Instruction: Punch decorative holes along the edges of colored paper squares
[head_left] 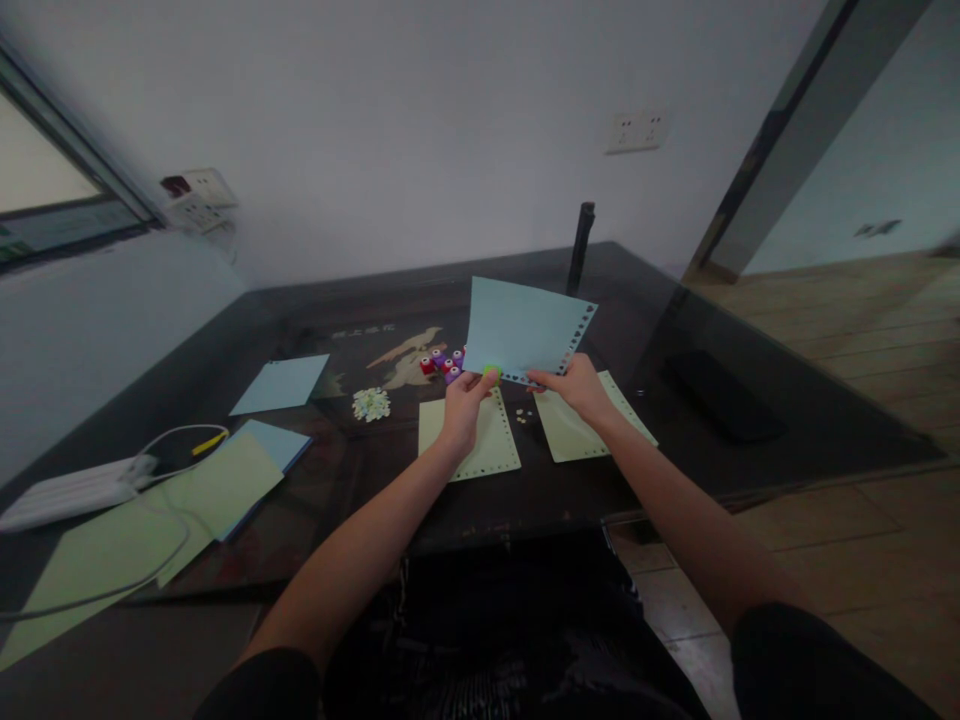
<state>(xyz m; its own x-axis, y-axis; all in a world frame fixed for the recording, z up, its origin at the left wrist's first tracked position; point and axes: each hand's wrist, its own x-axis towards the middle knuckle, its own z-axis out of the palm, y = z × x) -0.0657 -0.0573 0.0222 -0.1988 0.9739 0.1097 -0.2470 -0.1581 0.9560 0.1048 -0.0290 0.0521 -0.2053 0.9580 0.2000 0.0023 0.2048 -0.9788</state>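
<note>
Nearest the camera lie the person's dark-clothed lap (517, 640) and two bare forearms reaching forward over the near edge of the dark glass-topped bench (750, 400). The left hand (463, 405) is closed around a small green-and-yellow paper punch (492, 374), pressed against the lower edge of a light blue sheet (517, 325). The right hand (576, 385) pinches that same sheet at its lower right, holding it tilted up above the bench; a row of punched holes runs along its right and lower edges. Under the hands lie two pale green sheets: one (487, 445) beneath the left hand, with holes along its edges, and another (581, 430) beneath the right wrist. Between them sit a few tiny punched scraps (523, 413). Just behind the blue sheet's left corner is a cluster of small red and purple punches (442, 362), partly hidden by the sheet, so their count cannot be told surely. A little heap of paper confetti (371, 403) lies to their left. Farther left are one loose blue sheet (281, 383), a stack of green and blue paper (225, 480), and a white power strip (75, 490) with its cable crossing the paper. A dark upright post (580, 245) stands at the far edge, and a flat black object (720, 395) lies on the right.
</note>
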